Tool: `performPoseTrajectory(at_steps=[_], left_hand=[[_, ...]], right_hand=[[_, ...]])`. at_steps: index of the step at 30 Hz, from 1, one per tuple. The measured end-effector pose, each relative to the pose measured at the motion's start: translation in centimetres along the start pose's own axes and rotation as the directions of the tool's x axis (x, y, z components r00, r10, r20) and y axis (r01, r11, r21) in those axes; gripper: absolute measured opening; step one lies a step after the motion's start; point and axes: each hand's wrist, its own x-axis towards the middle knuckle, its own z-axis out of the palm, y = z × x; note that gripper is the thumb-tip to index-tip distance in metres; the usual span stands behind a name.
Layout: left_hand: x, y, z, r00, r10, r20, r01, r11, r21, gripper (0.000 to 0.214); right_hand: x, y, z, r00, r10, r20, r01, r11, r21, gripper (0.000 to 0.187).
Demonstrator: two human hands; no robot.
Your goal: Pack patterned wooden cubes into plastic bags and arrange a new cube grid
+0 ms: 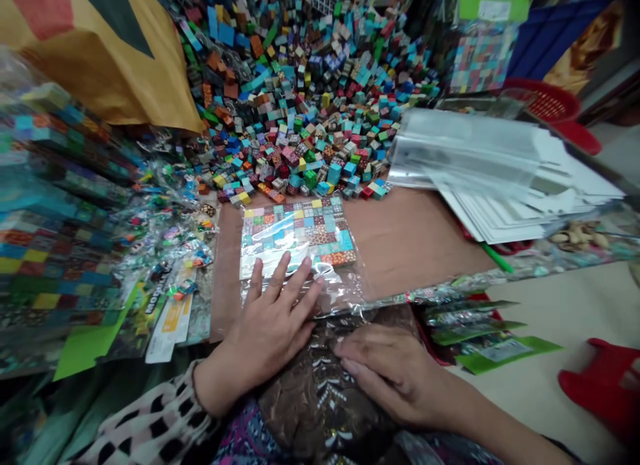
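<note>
My left hand (pixel 265 325) lies flat with spread fingers on a clear plastic bag (pixel 300 288). The bag holds a sheet printed with multicoloured block-pattern squares (pixel 297 235) and rests on a brown tabletop (pixel 415 242). My right hand (pixel 390 378) rests lower down on a brown patterned cloth (pixel 320 398) over my lap, with its fingertips just short of the bag's near edge. A black-and-white patterned sleeve (pixel 150 418) covers my left forearm.
A large heap of small coloured cubes (pixel 295 112) rises beyond the table. A stack of white cards and plastic sleeves (pixel 505 178) lies to the right, with a green pen (pixel 497 257) below it. Packaged goods (pixel 60 252) crowd the left; a red stool (pixel 605 385) stands at lower right.
</note>
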Motion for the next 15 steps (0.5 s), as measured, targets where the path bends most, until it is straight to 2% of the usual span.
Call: performPoseTrajectory(at_steps=[2,4,9,12,15], left_hand=[[0.1,0.3,0.1,1.000,-0.003,0.016,0.003,1.000,0.016,0.064],[0.1,0.5,0.3,0.999,-0.035,-0.013,0.035,0.998,0.048,0.058],[0.2,0.7,0.5,0.998,-0.014,-0.069,0.019,0.997,0.072,0.047],[0.8,0.9,-0.2,0.993,0.018,-0.117,-0.008,0.996,0.090,0.043],[2.0,1.1,-1.0,0.980,0.018,-0.200,0.007,0.993,0.120,0.030]], right_hand=[[-0.2,-0.1,0.2,1.000,0.020,0.020,-0.021,1.000,0.008,0.026],[-0.6,-0.1,0.4,0.994,0.101,0.041,-0.101,0.995,-0.009,0.030],[-1.5,0.1,0.6,0.941,0.298,0.160,-0.287,0.954,-0.090,0.046],[-1.7,-0.2,0.3,0.901,0.356,0.248,-0.334,0.934,-0.127,0.053],[-1.4,-0.2,0.3,0.874,0.374,0.309,-0.348,0.927,-0.138,0.060]])
